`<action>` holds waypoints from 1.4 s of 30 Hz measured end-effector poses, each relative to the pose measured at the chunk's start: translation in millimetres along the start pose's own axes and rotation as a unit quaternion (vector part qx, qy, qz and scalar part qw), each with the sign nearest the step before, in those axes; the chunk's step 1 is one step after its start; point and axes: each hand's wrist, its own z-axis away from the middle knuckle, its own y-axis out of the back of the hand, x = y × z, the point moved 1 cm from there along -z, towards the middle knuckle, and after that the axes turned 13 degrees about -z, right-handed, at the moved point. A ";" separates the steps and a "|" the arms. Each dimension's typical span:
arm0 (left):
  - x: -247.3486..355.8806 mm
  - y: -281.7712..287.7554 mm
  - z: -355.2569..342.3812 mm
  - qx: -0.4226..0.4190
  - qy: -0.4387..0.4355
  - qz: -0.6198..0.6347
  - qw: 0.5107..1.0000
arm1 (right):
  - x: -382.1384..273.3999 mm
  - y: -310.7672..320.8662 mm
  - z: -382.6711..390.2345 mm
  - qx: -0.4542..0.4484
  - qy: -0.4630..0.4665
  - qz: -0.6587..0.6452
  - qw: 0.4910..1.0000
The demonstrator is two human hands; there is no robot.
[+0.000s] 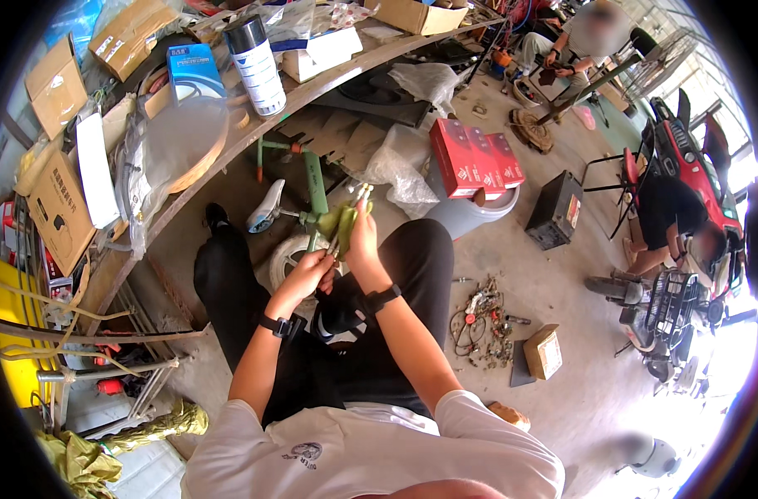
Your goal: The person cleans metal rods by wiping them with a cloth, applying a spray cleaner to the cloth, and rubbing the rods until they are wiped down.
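Observation:
My right hand [361,239] is closed round a yellow-green cloth [339,223], and a small shiny metal part [364,194] sticks up past its fingertips. Just below and to the left, my left hand [309,278] is closed on the lower end of a slim metal piece [334,246] that runs up toward the cloth; its exact kind is hard to make out. Behind both hands stands a green tubular frame [316,185] with a pale wheel [286,259] under it. A white and blue piece [267,208] sits left of the frame.
A cluttered wooden bench [300,93] holds a spray can [255,66] and boxes. Red boxes [472,158] rest on a grey bucket [470,214]. Right of my knee lie loose metal parts [484,323], a black battery [555,211] and a small carton [543,353]. Two people work farther off.

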 end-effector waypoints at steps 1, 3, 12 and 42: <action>-2.9 2.5 0.5 0.012 -0.003 0.022 1.000 | 3.2 -5.7 6.6 -0.013 -0.014 0.010 1.000; -5.8 4.4 -0.3 0.032 -0.005 0.030 0.999 | 3.8 -8.0 9.1 -0.055 -0.025 0.044 0.997; -9.2 -0.4 -3.1 0.281 -0.114 -0.291 0.907 | -27.0 -10.4 -5.9 -0.070 -0.117 -0.215 0.967; 17.5 -3.7 20.4 0.100 -0.086 0.033 0.991 | -22.2 -40.1 19.8 -0.165 0.031 0.100 0.981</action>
